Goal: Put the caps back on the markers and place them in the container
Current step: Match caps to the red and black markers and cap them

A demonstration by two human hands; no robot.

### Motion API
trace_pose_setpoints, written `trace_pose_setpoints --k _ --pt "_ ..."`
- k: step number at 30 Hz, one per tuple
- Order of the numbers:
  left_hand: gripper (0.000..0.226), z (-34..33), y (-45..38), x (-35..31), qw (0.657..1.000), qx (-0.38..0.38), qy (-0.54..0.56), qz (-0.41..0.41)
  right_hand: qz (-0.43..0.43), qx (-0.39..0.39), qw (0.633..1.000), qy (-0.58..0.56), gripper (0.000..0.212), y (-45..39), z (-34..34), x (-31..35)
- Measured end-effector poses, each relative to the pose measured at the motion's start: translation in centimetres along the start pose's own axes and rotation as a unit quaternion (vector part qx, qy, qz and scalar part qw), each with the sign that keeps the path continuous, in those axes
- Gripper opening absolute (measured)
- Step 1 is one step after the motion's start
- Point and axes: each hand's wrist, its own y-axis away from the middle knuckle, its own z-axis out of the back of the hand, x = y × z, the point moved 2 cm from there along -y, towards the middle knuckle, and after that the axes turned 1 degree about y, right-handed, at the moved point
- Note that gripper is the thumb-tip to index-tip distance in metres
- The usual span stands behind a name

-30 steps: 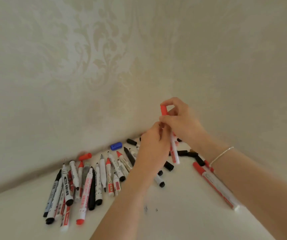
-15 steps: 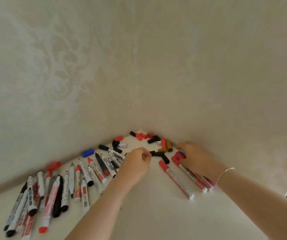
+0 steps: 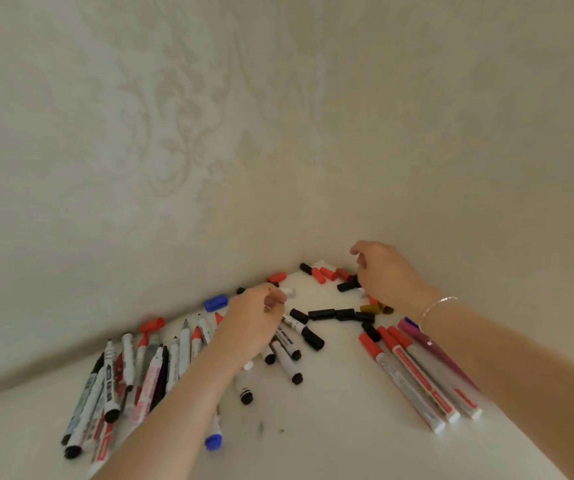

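Uncapped markers fanned along the desk's left wall edge, tips toward the wall, capped red markers angled at right, left hand curled over markers, grip unclear, right hand, earlier at those red markers, now loosely curled over loose caps in the far corner.

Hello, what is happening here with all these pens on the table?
A person is sorting loose markers and caps on a white table in a corner. The left hand reaches into the heap of uncapped white-barrelled markers; whether it holds one is unclear. The right hand, with a thin silver bracelet, hovers over the scattered red and black plastic caps near the wall. A few capped red and purple markers lie side by side on the right. No container is visible.
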Motion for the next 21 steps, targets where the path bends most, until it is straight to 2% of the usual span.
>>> trace_pose_setpoints --k 6,9,11,15,18,21 --pt "0.017 4.4 -0.2 4.5 0.998 -0.018 -0.051 0.044 0.025 0.108 0.991 0.072 0.034 -5.4 -5.6 2.1" --pt "0.016 6.0 -0.1 7.0 0.993 -0.028 -0.081 0.075 0.032 0.143 0.982 0.119 0.042 -7.0 -8.2 2.2" --pt "0.018 6.8 0.1 8.2 0.991 -0.030 -0.099 0.090 0.034 0.130 0.975 0.177 0.047 -7.6 -9.4 2.0" --pt "0.022 7.8 0.5 9.4 0.987 -0.023 -0.120 0.102 0.044 0.048 0.952 0.298 0.040 -8.2 -10.5 1.9" --pt "0.024 7.9 0.5 9.8 0.987 -0.013 -0.124 0.098 0.034 0.027 0.953 0.298 0.035 -8.3 -10.8 2.1" --pt "0.021 7.6 0.4 10.1 0.988 -0.011 -0.123 0.098 0.026 -0.004 0.968 0.251 0.025 -8.3 -10.5 2.9"
